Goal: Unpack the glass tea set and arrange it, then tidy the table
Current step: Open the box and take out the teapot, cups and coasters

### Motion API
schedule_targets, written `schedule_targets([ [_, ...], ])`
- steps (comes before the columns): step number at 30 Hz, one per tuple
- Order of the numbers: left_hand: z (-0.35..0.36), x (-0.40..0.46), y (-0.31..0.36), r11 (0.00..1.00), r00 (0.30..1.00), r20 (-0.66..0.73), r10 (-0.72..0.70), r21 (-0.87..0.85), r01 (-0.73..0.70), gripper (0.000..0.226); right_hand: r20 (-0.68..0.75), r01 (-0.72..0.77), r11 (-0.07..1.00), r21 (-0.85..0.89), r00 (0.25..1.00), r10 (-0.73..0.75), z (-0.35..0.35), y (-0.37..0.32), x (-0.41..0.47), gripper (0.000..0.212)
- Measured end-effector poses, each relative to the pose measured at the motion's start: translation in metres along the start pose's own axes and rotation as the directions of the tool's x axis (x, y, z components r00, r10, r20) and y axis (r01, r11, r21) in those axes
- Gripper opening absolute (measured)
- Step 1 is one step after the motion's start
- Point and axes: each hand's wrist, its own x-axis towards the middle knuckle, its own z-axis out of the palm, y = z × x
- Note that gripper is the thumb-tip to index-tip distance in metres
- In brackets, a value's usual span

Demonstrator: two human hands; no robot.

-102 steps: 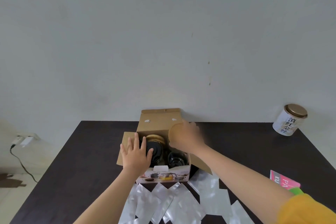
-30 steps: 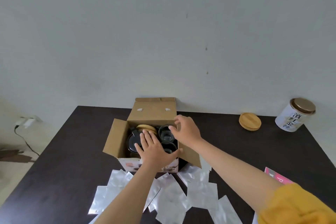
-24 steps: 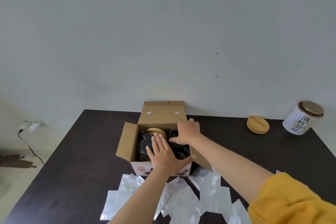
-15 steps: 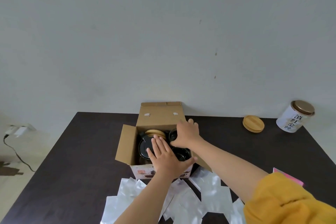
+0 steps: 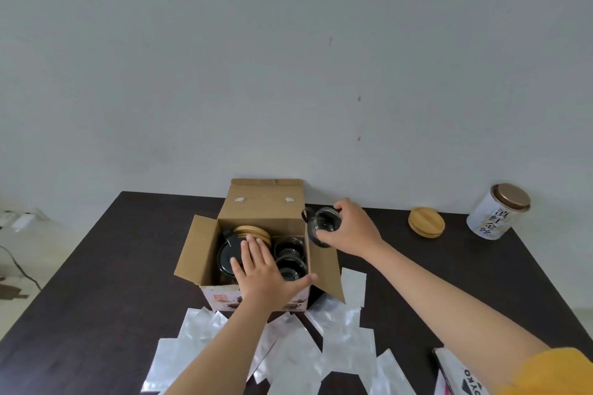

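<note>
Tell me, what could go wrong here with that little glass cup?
The right hand holds the glass cup only by its fingers, above the box's side flap; a slip could crack it on the dark table. The left hand rests over more glassware in the cardboard box; pressing down might break it.

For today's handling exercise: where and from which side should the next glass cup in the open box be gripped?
Probably grip the glass cup by its rim, coming straight down from above. It sits mouth-up, hemmed in by the cardboard box wall and its neighbours, so only the top is reachable. The left hand steadies the box.
</note>
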Motion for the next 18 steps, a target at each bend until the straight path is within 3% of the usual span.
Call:
schedule_targets([
  [12, -0.001, -0.002, 0.008, 0.995, 0.998, -0.038, -0.059, 0.074, 0.061, 0.149, 0.053, -0.27, 0.935, -0.228, 0.956, 0.289, -0.064, 0.18, -0.032, 0.069],
  [18, 0.005, -0.001, 0.009, 0.991, 0.994, -0.057, -0.092, 0.09, 0.096, 0.151, 0.048, -0.344, 0.875, -0.342, 0.923, 0.382, -0.082, 0.246, -0.026, 0.079],
])
